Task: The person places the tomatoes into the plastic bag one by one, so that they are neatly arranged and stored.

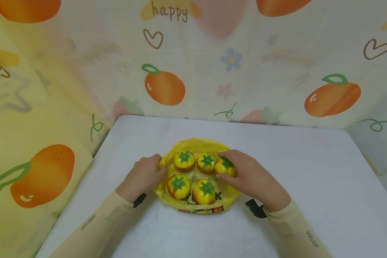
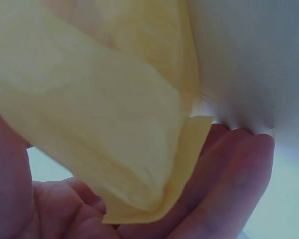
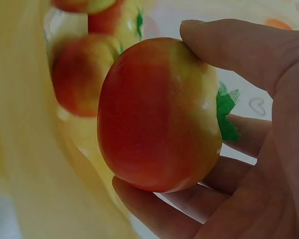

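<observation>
A yellow plastic bag [image 1: 198,143] lies spread open on the table, its rim raised. Inside it sit several artificial persimmons [image 1: 184,161], yellow on top and reddish below, each capped with a green star-shaped calyx. At the bag's left side my left hand [image 1: 146,176] grips the rim; the bag's edge [image 2: 134,154] runs between thumb and fingers in the left wrist view. My right hand [image 1: 249,175] holds one persimmon [image 3: 159,117] at the bag's right side, thumb on one side and fingers on the other. Its calyx [image 3: 227,115] faces the palm.
The white-covered table [image 1: 309,168] extends around the bag on all sides. Behind it hangs a curtain [image 1: 277,71] printed with oranges and hearts. Another printed curtain [image 1: 51,118] borders the left side.
</observation>
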Tool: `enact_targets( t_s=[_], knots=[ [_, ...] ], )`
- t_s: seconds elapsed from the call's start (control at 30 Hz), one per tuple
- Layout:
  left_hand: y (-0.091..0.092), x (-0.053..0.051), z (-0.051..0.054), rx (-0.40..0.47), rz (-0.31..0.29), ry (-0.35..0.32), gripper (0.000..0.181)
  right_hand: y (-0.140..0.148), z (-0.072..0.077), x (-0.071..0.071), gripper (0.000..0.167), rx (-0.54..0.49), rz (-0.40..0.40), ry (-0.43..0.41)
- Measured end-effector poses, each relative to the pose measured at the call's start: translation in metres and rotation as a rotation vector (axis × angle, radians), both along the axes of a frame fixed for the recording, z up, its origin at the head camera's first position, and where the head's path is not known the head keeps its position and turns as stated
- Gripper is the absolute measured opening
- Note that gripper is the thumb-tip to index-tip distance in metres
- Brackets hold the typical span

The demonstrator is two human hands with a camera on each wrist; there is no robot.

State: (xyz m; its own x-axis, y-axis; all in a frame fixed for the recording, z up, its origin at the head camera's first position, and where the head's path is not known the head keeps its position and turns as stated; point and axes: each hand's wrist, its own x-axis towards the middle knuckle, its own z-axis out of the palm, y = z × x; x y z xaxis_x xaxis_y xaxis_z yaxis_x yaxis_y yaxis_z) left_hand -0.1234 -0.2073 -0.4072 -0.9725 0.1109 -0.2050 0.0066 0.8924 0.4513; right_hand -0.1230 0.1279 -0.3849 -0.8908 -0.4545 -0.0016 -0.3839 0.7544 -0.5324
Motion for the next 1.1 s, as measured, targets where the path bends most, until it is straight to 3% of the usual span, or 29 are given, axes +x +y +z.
enact_targets(
  t_s=[0.2, 1.1],
  knots=[
    [0.001, -0.001, -0.001, -0.004, 0.003, 0.001, 0.022, -0.009, -0.002, 0.004, 0.066, 0.004, 0.036, 0.003],
    [0.002, 0.002, 0.003, -0.006, 0.006, -0.006, 0.021, -0.017, -0.023, 0.000, 0.062, 0.053, 0.036, -0.030]
  ],
)
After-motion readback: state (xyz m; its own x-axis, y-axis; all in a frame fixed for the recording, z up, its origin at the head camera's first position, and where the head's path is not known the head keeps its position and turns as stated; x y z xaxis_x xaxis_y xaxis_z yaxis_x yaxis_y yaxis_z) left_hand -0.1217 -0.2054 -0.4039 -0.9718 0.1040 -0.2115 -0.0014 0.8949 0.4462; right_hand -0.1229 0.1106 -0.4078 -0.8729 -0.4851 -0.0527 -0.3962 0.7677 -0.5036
